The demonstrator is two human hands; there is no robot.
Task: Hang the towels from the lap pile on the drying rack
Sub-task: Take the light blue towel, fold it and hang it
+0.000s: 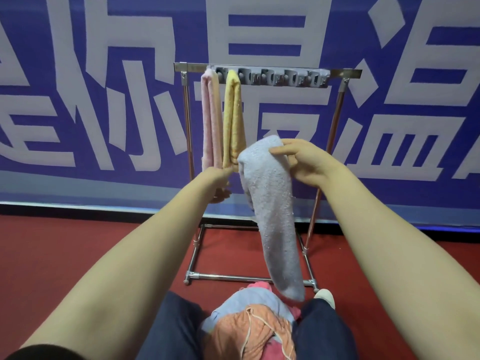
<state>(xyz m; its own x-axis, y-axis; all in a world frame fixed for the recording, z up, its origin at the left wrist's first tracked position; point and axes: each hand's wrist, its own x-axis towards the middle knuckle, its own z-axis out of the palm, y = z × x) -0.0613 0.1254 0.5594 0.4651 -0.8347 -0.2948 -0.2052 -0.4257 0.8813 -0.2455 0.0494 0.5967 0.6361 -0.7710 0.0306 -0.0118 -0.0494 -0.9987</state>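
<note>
A: Here, the drying rack [267, 66] stands against the blue banner [104, 100], its top bar carrying a grey clip strip [272, 77]. What already hangs there?

B: Two towels, at the left end of the bar: a pink towel [210, 118] and, just beside it, a yellow towel [233, 118]. The clips from there to the right end appear unoccupied.

A: And the towel in hand?

B: A pale blue towel [272, 203] hangs folded lengthwise in front of the rack, below the bar and not yet touching it. The right hand [301, 162] pinches its upper fold, fingers closed on the cloth. The left hand [220, 183] reaches beside the towel's left edge; its fingers are largely hidden, so their state cannot be told.

A: What remains?

B: The lap pile [249, 323] still holds several pieces: pale blue, orange and pink cloth between the knees. By this showing the task is perhaps a third done; the held towel must be raised to a free clip, and the pile emptied after it.
</note>
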